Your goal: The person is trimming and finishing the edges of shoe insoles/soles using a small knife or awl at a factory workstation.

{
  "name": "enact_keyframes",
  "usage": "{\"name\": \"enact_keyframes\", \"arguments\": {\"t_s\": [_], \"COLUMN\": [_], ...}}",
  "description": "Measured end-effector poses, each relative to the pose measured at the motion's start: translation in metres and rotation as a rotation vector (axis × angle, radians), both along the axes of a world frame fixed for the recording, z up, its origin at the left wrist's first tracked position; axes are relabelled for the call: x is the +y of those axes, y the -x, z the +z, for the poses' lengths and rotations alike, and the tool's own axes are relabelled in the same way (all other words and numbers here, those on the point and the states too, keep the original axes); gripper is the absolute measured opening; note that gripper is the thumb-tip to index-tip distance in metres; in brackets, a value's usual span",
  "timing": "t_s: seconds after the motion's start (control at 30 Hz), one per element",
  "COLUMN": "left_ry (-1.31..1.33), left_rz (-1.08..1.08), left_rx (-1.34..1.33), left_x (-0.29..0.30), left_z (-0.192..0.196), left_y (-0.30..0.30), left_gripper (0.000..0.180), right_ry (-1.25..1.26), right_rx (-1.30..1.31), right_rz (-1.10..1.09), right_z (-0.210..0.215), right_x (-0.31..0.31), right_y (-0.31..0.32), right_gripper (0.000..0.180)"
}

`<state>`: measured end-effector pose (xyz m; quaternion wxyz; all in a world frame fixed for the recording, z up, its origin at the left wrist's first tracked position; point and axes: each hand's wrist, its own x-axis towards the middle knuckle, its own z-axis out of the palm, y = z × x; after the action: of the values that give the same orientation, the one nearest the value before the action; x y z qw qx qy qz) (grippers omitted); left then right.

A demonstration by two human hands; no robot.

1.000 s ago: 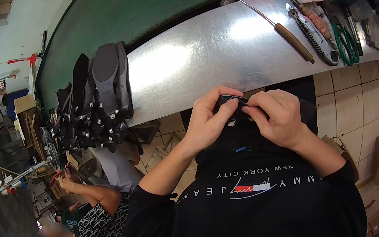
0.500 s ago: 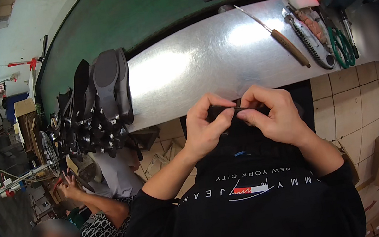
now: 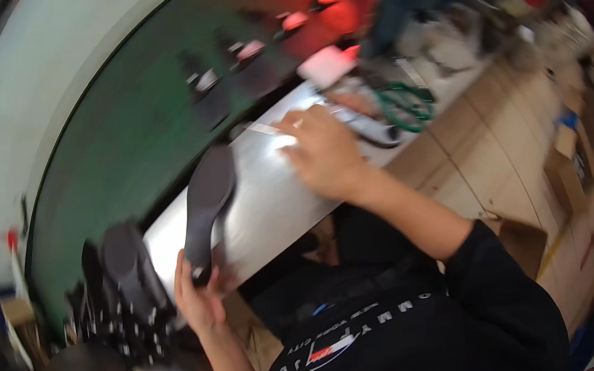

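Note:
My left hand (image 3: 200, 298) is closed on the narrow end of a dark sandal (image 3: 210, 186). The sandal tilts up over the near left part of the metal bench, its broad sole toward the far side. Farther right, my right hand (image 3: 326, 152) reaches over the bench with its fingers curled round a wooden-handled awl. The awl's thin metal shaft (image 3: 260, 128) sticks out to the left of my fingers, while the hand covers its handle. Motion blurs both hands somewhat.
The shiny metal bench (image 3: 268, 197) borders a green surface (image 3: 117, 150) carrying several sandals under red light. A white block (image 3: 326, 67), green-handled scissors (image 3: 406, 106) and other tools lie right of my hand. More dark sandals (image 3: 126, 263) are heaped at left. Cardboard boxes (image 3: 565, 174) stand right.
My hands, earlier together over my lap on a small dark piece, are now apart. The left holds up a sandal; the right has moved onto the awl. The view has turned rightward.

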<state>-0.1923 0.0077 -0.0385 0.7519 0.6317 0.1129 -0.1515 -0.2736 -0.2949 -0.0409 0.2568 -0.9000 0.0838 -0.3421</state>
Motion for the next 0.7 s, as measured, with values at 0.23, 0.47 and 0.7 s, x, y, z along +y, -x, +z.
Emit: {"name": "enact_keyframes", "arguments": {"t_s": [0.23, 0.47, 0.7], "left_ry": [0.404, 0.786, 0.804], "left_rz": [-0.110, -0.146, -0.394], "left_rx": [0.375, 0.645, 0.655], "left_x": [0.007, -0.024, -0.071], "left_z": [-0.023, -0.026, -0.025], "left_y": [-0.010, -0.006, 0.016], "left_gripper": [0.036, 0.025, 0.032], "right_ry": [0.024, -0.809, -1.122], "right_rx": [0.141, 0.158, 0.265], "right_rz": [-0.142, 0.437, 0.624], "right_z": [-0.048, 0.014, -0.008], "right_x": [0.005, 0.046, 0.085], "right_y": [0.011, 0.051, 0.061], "right_gripper": [0.029, 0.038, 0.065]}}
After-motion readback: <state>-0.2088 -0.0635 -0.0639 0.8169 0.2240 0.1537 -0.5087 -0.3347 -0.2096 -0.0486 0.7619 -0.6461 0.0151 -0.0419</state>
